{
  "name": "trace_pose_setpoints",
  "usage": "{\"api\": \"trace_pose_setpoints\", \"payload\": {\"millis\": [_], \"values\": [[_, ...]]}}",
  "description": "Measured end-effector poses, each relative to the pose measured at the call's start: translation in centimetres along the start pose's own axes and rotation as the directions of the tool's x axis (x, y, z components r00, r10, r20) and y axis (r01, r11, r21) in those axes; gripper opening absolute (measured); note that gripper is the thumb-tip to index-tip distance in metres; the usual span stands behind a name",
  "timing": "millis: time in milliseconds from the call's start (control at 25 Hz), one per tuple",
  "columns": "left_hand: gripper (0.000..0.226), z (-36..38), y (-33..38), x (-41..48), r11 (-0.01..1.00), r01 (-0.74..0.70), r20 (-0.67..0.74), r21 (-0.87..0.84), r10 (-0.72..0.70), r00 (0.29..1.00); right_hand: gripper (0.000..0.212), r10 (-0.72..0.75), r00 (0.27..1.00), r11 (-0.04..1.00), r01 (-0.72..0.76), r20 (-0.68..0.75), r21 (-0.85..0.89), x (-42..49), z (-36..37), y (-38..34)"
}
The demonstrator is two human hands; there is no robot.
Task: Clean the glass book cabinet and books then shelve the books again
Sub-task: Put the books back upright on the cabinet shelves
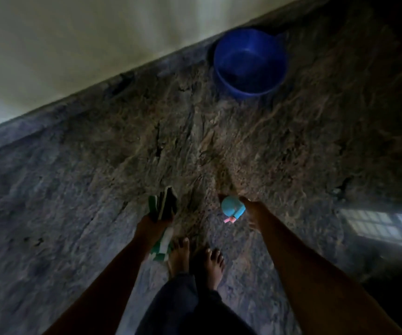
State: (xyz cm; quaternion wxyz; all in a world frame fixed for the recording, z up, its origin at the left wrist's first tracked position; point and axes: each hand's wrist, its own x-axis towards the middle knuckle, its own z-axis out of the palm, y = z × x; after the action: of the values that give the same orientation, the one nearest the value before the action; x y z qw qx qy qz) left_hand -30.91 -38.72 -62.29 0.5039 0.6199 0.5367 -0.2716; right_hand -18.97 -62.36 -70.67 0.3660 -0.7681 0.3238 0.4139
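Fetching supplies, I judge: left hand [152, 225] clutches cloth [164, 206], right hand [255, 213] grips spray bottle [231, 209]; next, reach the basin [250, 66] well beyond the fingers [245, 201].

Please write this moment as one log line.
left hand holds green-white cloth | right hand holds light-blue spray bottle | blue plastic basin on floor

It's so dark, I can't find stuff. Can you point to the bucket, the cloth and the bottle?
bucket [250, 42]: head view, on the far inside wall.
cloth [165, 204]: head view, on the dark folded top part.
bottle [231, 207]: head view, on its light blue round body.
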Motion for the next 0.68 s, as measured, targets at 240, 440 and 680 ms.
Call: {"api": "trace_pose_setpoints", "payload": {"millis": [240, 440, 680], "values": [[0.025, 4.3, -1.3, 5.2, 0.991, 0.068, 0.045, -0.112, -0.063, 0.997, 0.035, 0.035, 0.999, 0.996, -0.038, 0.032, 0.076, 9.1, 5.5, 4.7], [0.037, 1.1, 2.2, -2.4, 0.972, 0.107, 0.032, -0.207, -0.103, 0.994, 0.035, -0.069, 0.997, 0.998, 0.069, -0.034, -0.011, -1.5, -1.0, 1.7], [0.045, -3.7, 10.4, -15.0, 0.993, 0.047, 0.079, -0.113, -0.038, 0.996, 0.046, -0.409, 0.912, 0.904, 0.399, -0.034, -0.155, -22.8, -13.2, -7.6]]}}
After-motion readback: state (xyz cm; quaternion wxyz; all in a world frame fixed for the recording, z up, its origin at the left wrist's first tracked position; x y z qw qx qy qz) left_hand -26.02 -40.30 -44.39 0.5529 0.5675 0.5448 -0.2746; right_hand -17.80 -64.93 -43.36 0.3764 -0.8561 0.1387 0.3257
